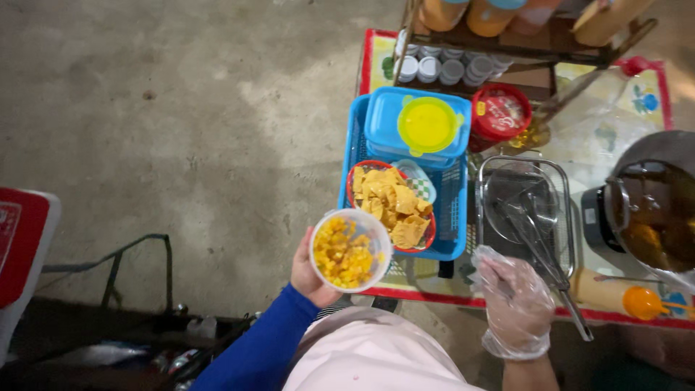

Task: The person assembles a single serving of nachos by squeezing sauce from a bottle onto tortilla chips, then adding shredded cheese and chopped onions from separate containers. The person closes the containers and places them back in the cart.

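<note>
The left hand [308, 271] wraps a clear cup [350, 250] of yellow pieces, kept upright — just at 7 o'clock of the red bowl [391, 204]. The gloved right hand [515, 298] grips metal tongs [539, 246] over the tray [568, 217].

Single head-worn view, looking steeply down from close above the person's hands, stall table [637, 116] and concrete floor [181, 108].

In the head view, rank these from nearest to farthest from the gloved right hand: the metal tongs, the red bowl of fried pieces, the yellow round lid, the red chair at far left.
Measured from the right hand:
1. Metal tongs, at the hand, over the wire tray.
2. Red bowl of fried pieces, up and left, in the blue basket.
3. Yellow round lid, farther back on the blue box.
4. Red chair, far left edge.
</note>
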